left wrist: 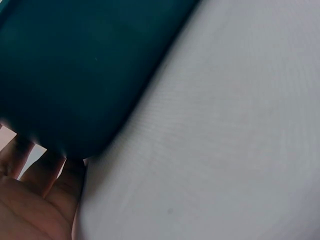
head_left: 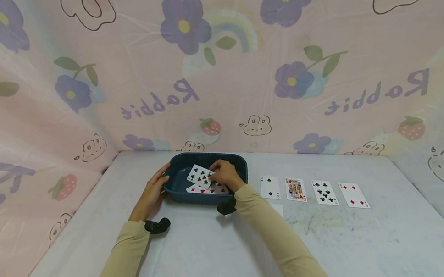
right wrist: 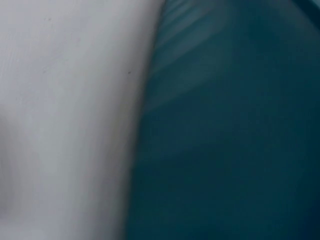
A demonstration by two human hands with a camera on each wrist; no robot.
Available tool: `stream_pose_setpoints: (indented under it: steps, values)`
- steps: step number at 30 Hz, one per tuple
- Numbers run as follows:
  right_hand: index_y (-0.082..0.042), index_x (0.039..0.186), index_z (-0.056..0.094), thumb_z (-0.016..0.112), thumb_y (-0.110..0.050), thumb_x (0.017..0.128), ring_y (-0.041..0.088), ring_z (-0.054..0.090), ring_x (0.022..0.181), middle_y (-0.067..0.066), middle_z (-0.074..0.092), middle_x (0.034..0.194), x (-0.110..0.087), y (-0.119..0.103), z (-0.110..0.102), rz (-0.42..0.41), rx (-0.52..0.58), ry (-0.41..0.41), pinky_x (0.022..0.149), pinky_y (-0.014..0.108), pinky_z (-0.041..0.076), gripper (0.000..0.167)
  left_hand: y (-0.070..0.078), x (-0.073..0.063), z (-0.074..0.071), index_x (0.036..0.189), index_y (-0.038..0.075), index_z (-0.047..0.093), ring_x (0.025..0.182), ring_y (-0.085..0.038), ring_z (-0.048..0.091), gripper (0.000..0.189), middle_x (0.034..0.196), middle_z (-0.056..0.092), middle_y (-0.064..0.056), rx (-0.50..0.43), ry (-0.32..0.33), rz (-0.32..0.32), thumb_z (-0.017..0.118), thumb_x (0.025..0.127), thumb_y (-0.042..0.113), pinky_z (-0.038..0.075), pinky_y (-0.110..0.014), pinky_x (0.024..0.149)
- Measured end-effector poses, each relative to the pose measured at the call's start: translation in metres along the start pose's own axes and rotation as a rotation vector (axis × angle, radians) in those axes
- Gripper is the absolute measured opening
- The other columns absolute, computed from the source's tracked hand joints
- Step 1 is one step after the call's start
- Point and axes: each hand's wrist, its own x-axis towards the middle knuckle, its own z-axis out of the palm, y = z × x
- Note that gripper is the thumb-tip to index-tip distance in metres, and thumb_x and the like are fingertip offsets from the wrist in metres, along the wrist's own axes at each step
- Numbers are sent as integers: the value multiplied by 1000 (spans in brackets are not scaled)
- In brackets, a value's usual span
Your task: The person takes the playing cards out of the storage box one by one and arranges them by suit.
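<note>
A dark blue-green plastic basin (head_left: 196, 199) stands on the table, with red-suited playing cards (head_left: 196, 189) lying inside. My right hand (head_left: 226, 175) reaches over the basin and pinches the right end of a clubs card (head_left: 198, 173), which lies tilted over the red cards. My left hand (head_left: 153, 194) rests against the basin's left end. In the left wrist view, straight fingers (left wrist: 44, 172) touch the outer wall of the basin (left wrist: 85, 75). Only the basin's side (right wrist: 225, 130) and white table surface fill the right wrist view; the right hand is out of that view.
Right of the basin lie a two of spades (head_left: 269, 187), a king of hearts (head_left: 296, 189), a clubs card (head_left: 324, 192) and a four of diamonds (head_left: 354, 195), face up. Another white card (head_left: 278, 209) shows partly beside the right forearm. Patterned cloth (head_left: 232, 86) hangs behind the table.
</note>
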Motion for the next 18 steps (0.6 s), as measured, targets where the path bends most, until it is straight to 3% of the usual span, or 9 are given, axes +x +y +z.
stream_pose_setpoints:
  steps: [7,18]
  values:
    - [-6,103,69,76,-6,80,21,64,69,3,67,80,-2,-1,-1,-15,55,-12,54,27,46,24,3,-2,1,155,17,25,143,-33,13,50,161,7,-7,-7,-6,1,35,106,15,17,-54,111]
    - [-3,107,66,71,-4,83,23,66,74,6,69,82,-8,-7,-4,-62,116,-23,54,27,47,25,3,-3,1,155,17,25,143,-34,14,50,161,6,-7,15,-8,-1,35,106,16,18,-55,111]
